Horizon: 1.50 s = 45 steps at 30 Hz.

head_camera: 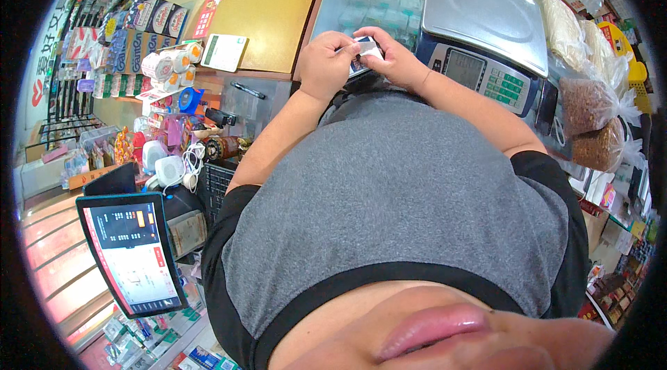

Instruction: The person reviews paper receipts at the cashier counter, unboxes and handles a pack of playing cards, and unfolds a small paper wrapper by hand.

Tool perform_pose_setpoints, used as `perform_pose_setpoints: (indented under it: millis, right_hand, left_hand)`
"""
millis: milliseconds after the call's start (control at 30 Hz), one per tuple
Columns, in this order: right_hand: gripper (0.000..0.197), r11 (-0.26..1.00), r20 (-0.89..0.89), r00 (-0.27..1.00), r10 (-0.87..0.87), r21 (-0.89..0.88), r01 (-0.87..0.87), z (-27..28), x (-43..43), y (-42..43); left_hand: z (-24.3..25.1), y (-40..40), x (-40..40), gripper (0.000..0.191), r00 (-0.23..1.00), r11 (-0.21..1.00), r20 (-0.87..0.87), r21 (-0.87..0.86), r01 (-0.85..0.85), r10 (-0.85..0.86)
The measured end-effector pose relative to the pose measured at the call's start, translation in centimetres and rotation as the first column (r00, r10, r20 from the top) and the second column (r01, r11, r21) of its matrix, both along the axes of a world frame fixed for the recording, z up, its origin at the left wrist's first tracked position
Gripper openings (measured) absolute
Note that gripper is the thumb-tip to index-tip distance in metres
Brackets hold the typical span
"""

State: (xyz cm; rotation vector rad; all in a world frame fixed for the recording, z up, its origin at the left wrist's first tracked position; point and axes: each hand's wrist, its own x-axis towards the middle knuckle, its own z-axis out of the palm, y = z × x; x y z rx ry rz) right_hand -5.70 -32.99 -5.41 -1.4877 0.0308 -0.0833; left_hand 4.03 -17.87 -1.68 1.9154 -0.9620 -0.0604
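Observation:
My left hand and my right hand meet in front of my body, above the counter's edge. The left thumb and fingertips pinch the near side of a small pale piece, which looks like paper or film. My right hand's fingers and thumb grip it from the other side. Just beneath lies a flat dark object with a light rim, partly covered by both hands; its kind cannot be told. A digital scale with a steel pan stands right of the hands, and a white calculator lies to the left.
A glass counter with goods beneath it lies ahead. A black pen, a keyboard and a monitor are at left, near white speakers and boxed goods. Bags of brown dry goods stand at right.

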Motion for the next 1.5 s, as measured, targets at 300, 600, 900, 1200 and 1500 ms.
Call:
perform_pose_setpoints:
  millis: [300,600,900,1200,1500]
  right_hand:
    - [0.048,0.955,0.177,0.982,-0.066,-0.275,0.114,-2.0,-0.1,-1.0]
    - [0.047,0.999,0.206,0.978,-0.004,-0.049,0.014,-4.3,0.6,-0.2]
    - [0.045,0.999,0.192,0.981,-0.029,-0.010,0.032,-3.5,1.4,1.1]
    - [0.047,0.982,0.209,0.978,0.007,-0.186,0.033,-2.1,0.0,0.7]
    - [0.058,0.990,0.140,0.989,-0.044,-0.125,0.061,-1.2,0.6,0.9]
  left_hand:
    - [2.9,-1.0,-0.1,0.018,0.947,0.938,0.246,0.323,0.121,-0.207]
    - [6.4,-1.5,-2.2,0.022,0.856,0.791,0.372,0.608,0.068,-0.359]
    - [4.5,-0.4,-0.9,0.020,0.796,0.893,0.512,0.443,0.077,-0.323]
    - [4.1,-0.5,-1.5,0.023,0.720,0.878,0.603,0.479,0.019,-0.344]
    - [2.2,-0.3,3.6,0.027,0.983,0.928,0.015,0.332,0.170,-0.185]
